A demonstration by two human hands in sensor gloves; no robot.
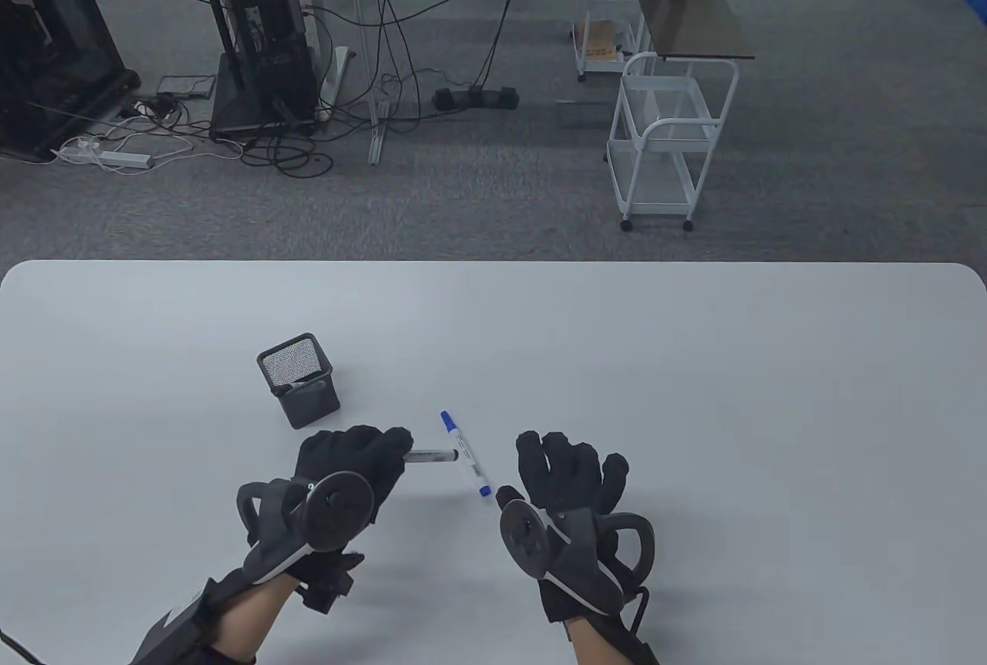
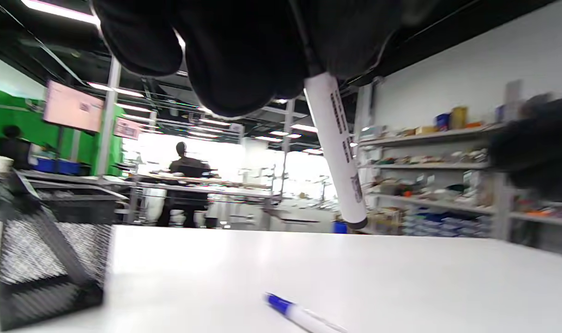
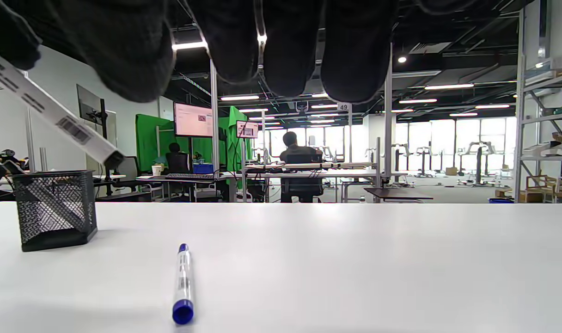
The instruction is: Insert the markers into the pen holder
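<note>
My left hand [image 1: 351, 464] gripped a black-tipped marker [image 1: 432, 455] lifted off the table [image 1: 694, 387], near the mesh pen holder [image 1: 299, 379]. My right hand [image 1: 567, 468] hovered unclenched, apparently empty, beside the blue marker [image 1: 466, 454] lying flat.

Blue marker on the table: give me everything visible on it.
The blue marker is a slim white barrel, apparently plastic, with printed labelling, a blue cap and a blue end plug. It lies flat and diagonal on the white table, between the hands and nearer than the pen holder. No hand grips it.
</note>
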